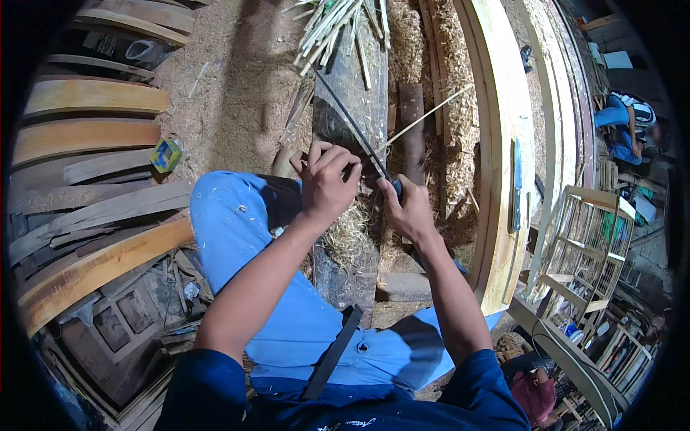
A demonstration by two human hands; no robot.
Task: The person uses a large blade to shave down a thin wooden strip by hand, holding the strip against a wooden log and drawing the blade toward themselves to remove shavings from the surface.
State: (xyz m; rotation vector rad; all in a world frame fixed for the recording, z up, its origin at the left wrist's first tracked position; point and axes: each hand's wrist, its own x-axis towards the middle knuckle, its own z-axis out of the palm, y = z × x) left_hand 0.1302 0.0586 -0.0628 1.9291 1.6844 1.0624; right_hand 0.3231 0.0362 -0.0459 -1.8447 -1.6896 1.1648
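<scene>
My right hand (411, 210) grips the dark handle of a long knife (350, 123). Its narrow blade slants up and left across a dark wooden plank (338, 284) between my legs. A thin pale stick (431, 113) runs from the upper right under the blade toward my left hand (330, 179). That hand is closed, with its fingers curled and pinched in line with the stick; the stick's end is hidden there. Curly shavings (348, 237) lie on the plank below my hands. A bundle of split sticks (338, 32) rests at its far end.
Thick pale beams (503, 93) stand along the right, one bearing a blue-handled tool (516, 185). Farther right are a wooden cage (589, 251) and a seated person (625, 122). Curved boards (93, 97) and a yellow-blue box (166, 155) lie left. Sawdust (244, 86) covers the ground.
</scene>
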